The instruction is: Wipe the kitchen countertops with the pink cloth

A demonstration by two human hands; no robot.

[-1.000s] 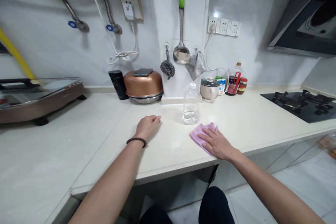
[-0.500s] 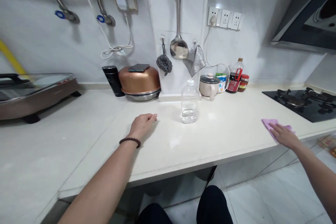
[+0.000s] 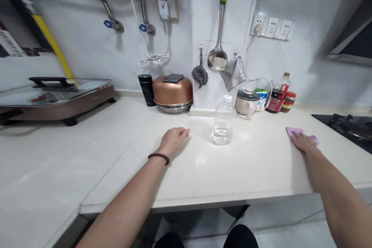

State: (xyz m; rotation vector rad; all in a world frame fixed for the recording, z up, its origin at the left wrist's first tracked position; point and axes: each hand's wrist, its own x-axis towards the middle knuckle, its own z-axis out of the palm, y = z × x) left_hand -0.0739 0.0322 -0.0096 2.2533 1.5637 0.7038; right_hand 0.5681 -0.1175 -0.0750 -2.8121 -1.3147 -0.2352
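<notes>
A soft-looking pink cloth lies on the glossy cream surface, near the black stove, its edges showing on 2 sides of the right hand. That grip is laid flat over it, fingers extended. The left hand rests curled narrow, near a clear bottle partly filled with clear liquid.
</notes>
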